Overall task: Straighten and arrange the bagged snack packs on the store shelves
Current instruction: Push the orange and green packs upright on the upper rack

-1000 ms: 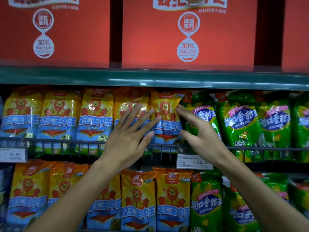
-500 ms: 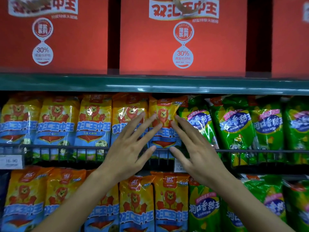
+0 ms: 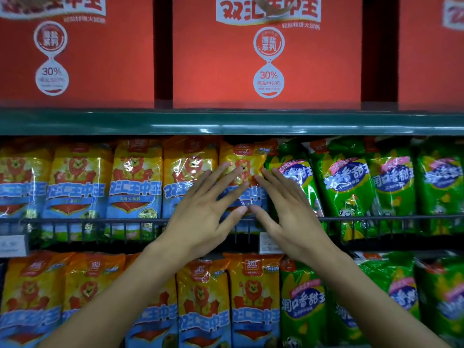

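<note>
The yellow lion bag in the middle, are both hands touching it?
Touching. In the head view, the straight fingers of the left hand and the right hand lie flat on the front of the yellow lion bag, with no gap visible.

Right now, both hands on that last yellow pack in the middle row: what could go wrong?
1. The left hand and right hand lie flat with straight fingers on the yellow pack, gripping nothing; its glossy film may let it slip or twist rather than square up.
2. The green pack beside it leans and crowds the yellow one; pushing could tilt it further.
3. The wire rail is low, so a disturbed pack might tip forward over it.
</note>
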{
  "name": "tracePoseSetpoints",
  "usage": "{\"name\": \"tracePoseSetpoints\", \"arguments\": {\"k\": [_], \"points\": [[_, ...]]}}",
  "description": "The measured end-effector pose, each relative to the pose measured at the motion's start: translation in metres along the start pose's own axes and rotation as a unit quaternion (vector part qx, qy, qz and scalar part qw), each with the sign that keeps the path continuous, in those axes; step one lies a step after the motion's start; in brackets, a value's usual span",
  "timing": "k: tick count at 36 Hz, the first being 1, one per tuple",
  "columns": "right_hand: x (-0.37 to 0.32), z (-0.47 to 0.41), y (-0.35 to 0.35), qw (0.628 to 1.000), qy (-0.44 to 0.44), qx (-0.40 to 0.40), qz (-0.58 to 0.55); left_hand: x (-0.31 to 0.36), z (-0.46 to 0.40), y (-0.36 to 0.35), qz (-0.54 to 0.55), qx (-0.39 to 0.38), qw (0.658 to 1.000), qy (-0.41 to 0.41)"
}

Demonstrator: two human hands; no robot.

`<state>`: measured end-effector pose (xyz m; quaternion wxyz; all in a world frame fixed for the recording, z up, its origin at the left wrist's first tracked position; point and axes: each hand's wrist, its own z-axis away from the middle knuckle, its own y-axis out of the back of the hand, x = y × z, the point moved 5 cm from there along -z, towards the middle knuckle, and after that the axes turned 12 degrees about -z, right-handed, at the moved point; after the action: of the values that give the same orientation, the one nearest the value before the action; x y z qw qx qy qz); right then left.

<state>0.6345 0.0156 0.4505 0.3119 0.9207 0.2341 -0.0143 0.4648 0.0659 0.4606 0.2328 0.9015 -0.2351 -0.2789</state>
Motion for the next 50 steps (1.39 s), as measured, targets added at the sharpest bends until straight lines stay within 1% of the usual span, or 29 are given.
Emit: {"name": "tracePoseSetpoints", "arguments": {"k": [4, 7, 10, 13, 16, 19, 22, 25, 28, 30, 33, 35, 36, 38, 40, 42, 43, 48, 50], "points": [[0.008, 0.010, 0.020, 0.998, -0.026, 0.049, -0.031, 0.001, 0.004, -0.001, 0.001, 0.006, 1.000, -0.004], [0.020, 0.017, 0.036, 0.996, -0.061, 0.058, -0.009, 0.004, 0.002, -0.005, 0.055, 0.008, 0.998, 0.013], [0.033, 0.022, 0.058, 0.992, -0.103, 0.076, 0.009, 0.010, -0.002, -0.005, 0.087, 0.049, 0.995, 0.017], [0.043, 0.019, 0.079, 0.984, -0.145, 0.103, 0.018, 0.020, -0.010, -0.010, 0.092, 0.067, 0.993, 0.001], [0.045, 0.013, 0.090, 0.979, -0.170, 0.107, 0.033, 0.033, -0.020, -0.013, 0.097, 0.077, 0.992, -0.024], [0.047, 0.005, 0.086, 0.976, -0.183, 0.100, 0.058, 0.040, -0.027, -0.014, 0.111, 0.071, 0.991, -0.018], [0.056, -0.005, 0.081, 0.970, -0.204, 0.087, 0.097, 0.045, -0.031, -0.015, 0.088, 0.050, 0.995, -0.021], [0.069, -0.007, 0.082, 0.968, -0.228, 0.103, 0.020, 0.047, -0.031, -0.017, 0.070, 0.032, 0.997, -0.022], [0.075, -0.002, 0.081, 0.969, -0.211, 0.123, -0.033, 0.050, -0.031, -0.018, 0.049, 0.017, 0.998, -0.023], [0.079, 0.006, 0.088, 0.969, -0.186, 0.152, -0.054, 0.055, -0.033, -0.019, 0.050, 0.014, 0.998, -0.026], [0.091, 0.023, 0.119, 0.961, -0.155, 0.227, -0.041, 0.068, -0.041, -0.016, 0.072, 0.036, 0.996, -0.040], [0.106, 0.033, 0.144, 0.954, -0.165, 0.250, -0.023, 0.084, -0.050, -0.009, 0.071, 0.059, 0.993, -0.067], [0.113, 0.036, 0.154, 0.952, -0.176, 0.249, -0.014, 0.094, -0.055, -0.006, 0.067, 0.070, 0.992, -0.077], [0.130, 0.038, 0.167, 0.954, -0.213, 0.212, -0.013, 0.114, -0.067, -0.003, 0.062, 0.071, 0.993, -0.077], [0.143, 0.036, 0.169, 0.960, -0.235, 0.150, -0.030, 0.130, -0.080, -0.003, 0.075, 0.036, 0.995, -0.050], [0.151, 0.033, 0.167, 0.969, -0.225, 0.099, -0.035, 0.140, -0.090, -0.008, 0.086, -0.010, 0.996, -0.011], [0.153, 0.031, 0.166, 0.972, -0.215, 0.084, -0.034, 0.143, -0.093, -0.010, 0.082, -0.019, 0.996, 0.005], [0.154, 0.024, 0.166, 0.988, -0.152, 0.038, 0.009, 0.155, -0.095, -0.018, 0.067, -0.014, 0.994, 0.086], [0.154, 0.023, 0.162, 0.990, -0.138, 0.015, 0.028, 0.161, -0.092, -0.022, 0.061, -0.033, 0.991, 0.112]]}}
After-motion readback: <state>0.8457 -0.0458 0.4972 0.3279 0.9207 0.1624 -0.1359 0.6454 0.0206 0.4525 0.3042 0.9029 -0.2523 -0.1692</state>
